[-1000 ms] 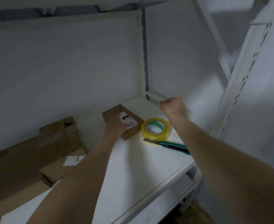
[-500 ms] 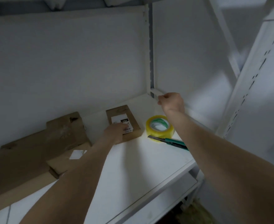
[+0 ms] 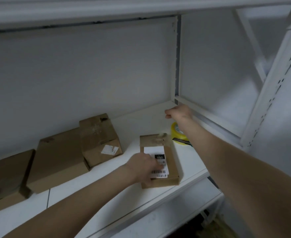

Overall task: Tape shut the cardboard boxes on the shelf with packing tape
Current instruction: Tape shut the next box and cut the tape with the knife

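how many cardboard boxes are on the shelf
4 plainly: the labelled box under the left hand, the stickered box left of it, a large flat box, then another box. Cardboard at the left edge may be more.

Pretty dim overall, with a cold grey-blue cast and low contrast. The front of the shelf (image 3: 107, 212) is the palest part, and the back wall fades to flat grey. Soft shadows sit under both forearms and beside the boxes (image 3: 59, 160), nothing hard-edged. The white label (image 3: 155, 152) is the brightest spot, but its small print is mushy. There's a faint sheen between the right hand (image 3: 178, 111) and the near box (image 3: 173, 162), probably clear tape (image 3: 158, 138), hard to say in this light. The right-side upright (image 3: 270, 86) is smeared with motion blur. The wide lens bows the upper shelf edge (image 3: 107, 9), and the bottom right corner goes nearly black.
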{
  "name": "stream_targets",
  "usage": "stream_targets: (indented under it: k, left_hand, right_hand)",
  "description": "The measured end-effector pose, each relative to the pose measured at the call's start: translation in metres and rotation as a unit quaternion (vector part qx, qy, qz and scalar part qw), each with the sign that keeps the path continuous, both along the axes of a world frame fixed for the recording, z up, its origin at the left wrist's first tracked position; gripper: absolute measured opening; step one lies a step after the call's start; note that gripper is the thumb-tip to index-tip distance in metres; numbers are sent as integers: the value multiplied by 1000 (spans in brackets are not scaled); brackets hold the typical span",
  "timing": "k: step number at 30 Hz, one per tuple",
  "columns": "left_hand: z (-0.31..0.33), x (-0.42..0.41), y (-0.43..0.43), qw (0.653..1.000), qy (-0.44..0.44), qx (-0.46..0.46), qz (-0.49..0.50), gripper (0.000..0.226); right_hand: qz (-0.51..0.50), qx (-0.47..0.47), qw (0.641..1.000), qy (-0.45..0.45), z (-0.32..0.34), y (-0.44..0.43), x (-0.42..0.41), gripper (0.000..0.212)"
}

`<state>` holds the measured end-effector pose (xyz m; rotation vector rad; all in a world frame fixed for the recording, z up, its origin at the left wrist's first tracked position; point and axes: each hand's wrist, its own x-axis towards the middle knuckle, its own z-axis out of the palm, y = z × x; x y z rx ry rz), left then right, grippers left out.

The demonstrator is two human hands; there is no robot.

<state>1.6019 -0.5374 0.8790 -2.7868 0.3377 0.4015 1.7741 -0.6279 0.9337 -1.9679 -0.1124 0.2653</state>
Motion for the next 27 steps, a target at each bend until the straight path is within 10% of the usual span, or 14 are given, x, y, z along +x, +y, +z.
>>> stream_targets:
  k: [5, 7, 11, 15, 23, 27]
  left_hand:
    - [11, -16, 6, 978, 45, -198, 55, 47]
    - [21, -8, 29, 889, 3, -417, 189, 43]
    - [25, 9, 70, 607, -133, -687, 377, 68]
    - [20, 22, 55, 508, -70, -777, 365, 88]
    - [14, 32, 42, 390, -41, -852, 347, 5]
    - [12, 33, 49, 488, -115, -775, 385, 11]
  right_hand:
    - [47, 30, 997, 50, 9, -8, -24, 24]
    - [76, 47, 994, 69, 13, -11, -31, 18]
    - [126, 83, 981, 121, 16, -17, -31, 11]
    - [166, 117, 967, 155, 14, -18, -29, 8]
    - [140, 112, 967, 183, -3, -37, -21, 8]
    - [98, 19, 989, 108, -24, -41, -23, 11]
